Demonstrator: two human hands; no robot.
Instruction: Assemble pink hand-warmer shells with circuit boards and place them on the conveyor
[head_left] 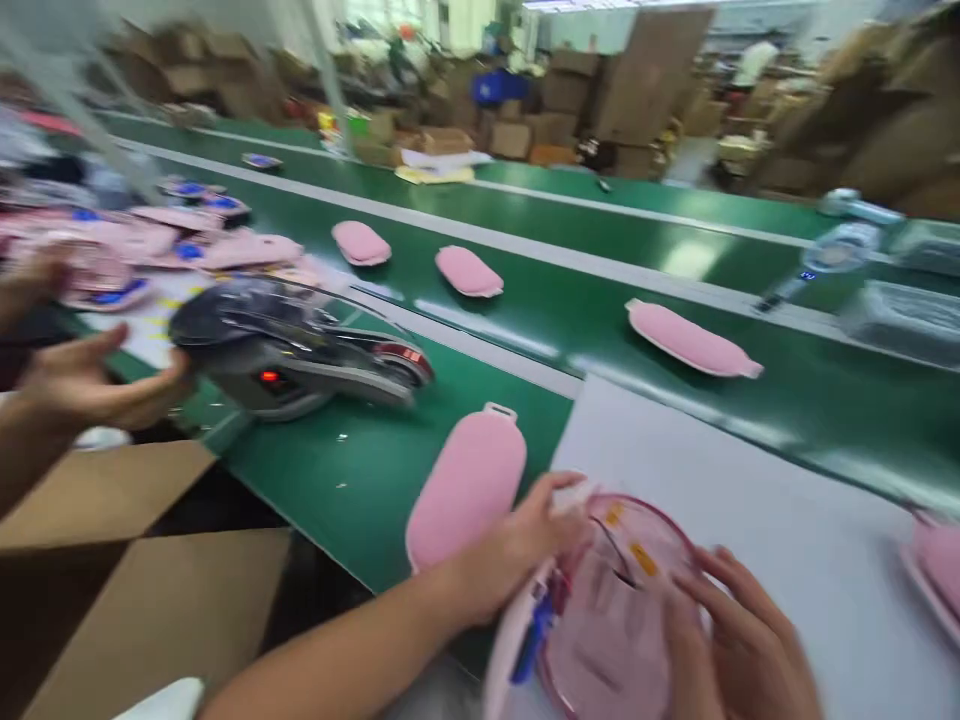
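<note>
Low in the view, my left hand [529, 545] is closed on the upper left edge of an open pink oval shell [607, 640]. A dark wire, orange tape pieces and a blue part [531, 640] show in it. Around the shell's right edge curl the fingers of my right hand [739, 630], slightly blurred. The shell is tilted over a white sheet [810, 540], its lower end cut off by the frame. Just left of my left hand, a closed pink oval piece [469, 490] with a small loop at its top lies on the green table.
At left, a co-worker's hand [97, 385] is beside a dark tape-dispenser-like machine [292, 350] with a red display. Pink parts [247, 250] are piled behind it. More pink pieces [690, 338] lie along the green belt [540, 310]. A handheld fan-like device [840, 250] stands at right.
</note>
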